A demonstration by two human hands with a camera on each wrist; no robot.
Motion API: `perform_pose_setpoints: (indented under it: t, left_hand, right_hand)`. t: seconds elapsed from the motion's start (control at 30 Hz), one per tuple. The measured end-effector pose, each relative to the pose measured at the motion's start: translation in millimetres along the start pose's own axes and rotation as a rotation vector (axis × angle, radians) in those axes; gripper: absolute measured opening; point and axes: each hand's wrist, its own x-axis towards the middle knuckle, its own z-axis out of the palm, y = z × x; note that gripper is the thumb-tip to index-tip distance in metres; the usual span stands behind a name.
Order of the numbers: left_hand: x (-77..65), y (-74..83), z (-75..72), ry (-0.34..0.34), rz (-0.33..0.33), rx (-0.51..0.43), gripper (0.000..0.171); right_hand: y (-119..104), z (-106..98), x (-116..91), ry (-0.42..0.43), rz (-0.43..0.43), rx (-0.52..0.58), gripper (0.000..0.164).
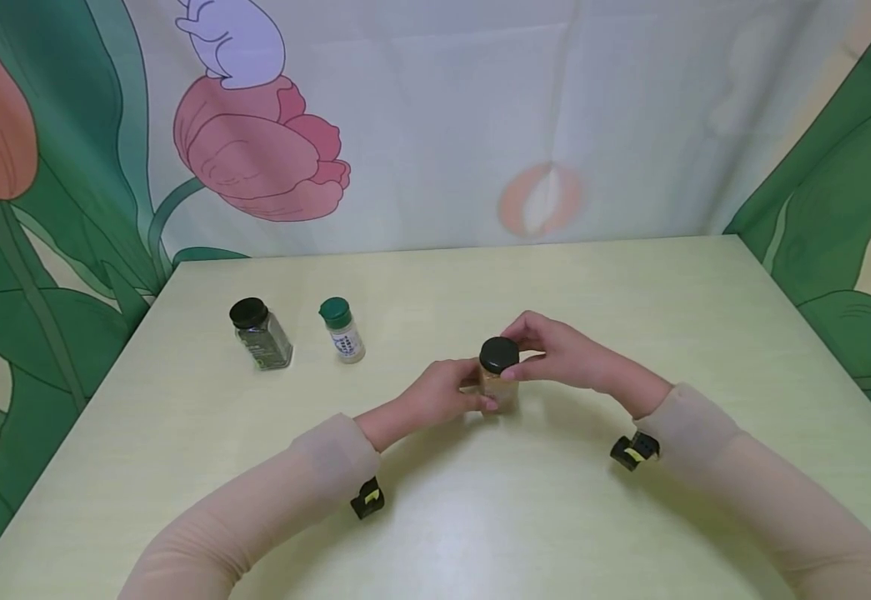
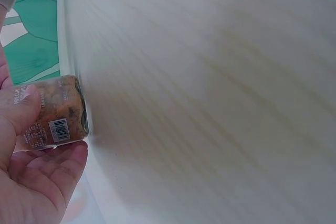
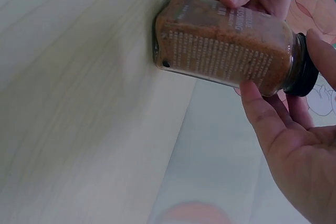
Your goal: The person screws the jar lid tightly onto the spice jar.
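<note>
A square glass seasoning jar [image 1: 498, 390] with a black lid [image 1: 498, 355] and orange-brown contents stands upright near the middle of the table. Whether its base touches the tabletop, I cannot tell. My left hand [image 1: 438, 392] grips the lower body, its thumb across the printed side; a barcode shows beside that thumb on the jar [image 2: 52, 114] in the left wrist view. From the right, my right hand [image 1: 566, 354] holds the top, thumb on the lid [image 3: 304, 66] and one fingertip against the glass in the right wrist view.
To the left on the table [image 1: 375, 275] stand a black-capped jar [image 1: 264, 337] with dark green contents and a small green-capped shaker [image 1: 342, 332]. Behind the table's far edge hangs a printed curtain [image 1: 435, 125] with flowers and leaves.
</note>
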Motion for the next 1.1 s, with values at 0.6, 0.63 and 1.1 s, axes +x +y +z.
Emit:
perform_pose_setpoints:
  t: [0.6, 0.63, 1.1]
  left_hand:
    - [2.4, -1.9, 0.6, -0.013, 0.003, -0.008, 0.043]
    - [2.2, -1.7, 0.4, -0.012, 0.003, -0.008, 0.043]
    - [1.6, -2.3, 1.2, -0.006, -0.012, -0.023, 0.043]
  right_hand:
    - [-7.7, -13.3, -5.2, -0.152, 0.004, -0.013, 0.051]
    - [-7.6, -13.0, -5.2, -0.148, 0.003, -0.012, 0.050]
    - [-5.9, -7.0, -3.8, -0.072, 0.012, -0.018, 0.045]
